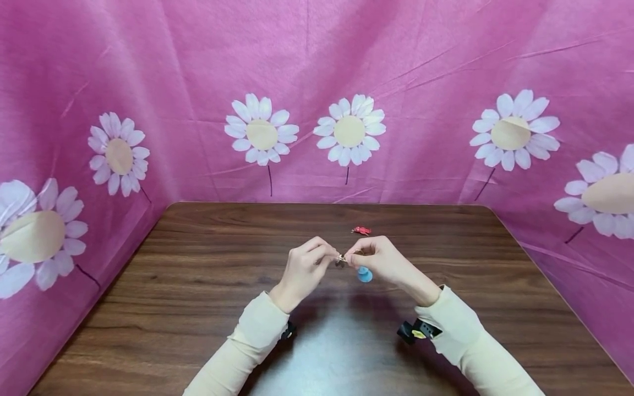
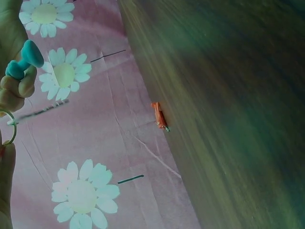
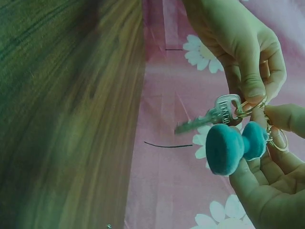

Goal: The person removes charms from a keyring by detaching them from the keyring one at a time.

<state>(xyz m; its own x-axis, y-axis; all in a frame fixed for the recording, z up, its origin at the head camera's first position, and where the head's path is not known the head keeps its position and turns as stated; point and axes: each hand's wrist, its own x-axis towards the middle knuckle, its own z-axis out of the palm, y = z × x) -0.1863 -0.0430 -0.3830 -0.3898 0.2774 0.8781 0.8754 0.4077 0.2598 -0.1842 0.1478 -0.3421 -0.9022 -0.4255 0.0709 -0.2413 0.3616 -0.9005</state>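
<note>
Both hands meet in mid-air over the table. My left hand (image 1: 304,269) pinches a gold split ring (image 2: 15,126) between thumb and fingertips. From that ring hangs a silver key (image 3: 228,109), its blade pointing away from the fingers. My right hand (image 1: 383,258) touches fingertips with the left at the ring and pinches the gold chain end of a keychain. A blue knob-shaped charm (image 3: 226,148) dangles from it beneath the right fingers. A second gold ring (image 3: 281,141) shows beside the right fingers. The exact spot where ring and chain meet is hidden by the fingertips.
A small red charm (image 1: 362,230) with a metal clasp lies on the brown wooden table (image 1: 223,231), just beyond the hands. A pink curtain (image 1: 421,181) printed with white daisies stands around the table's back and sides.
</note>
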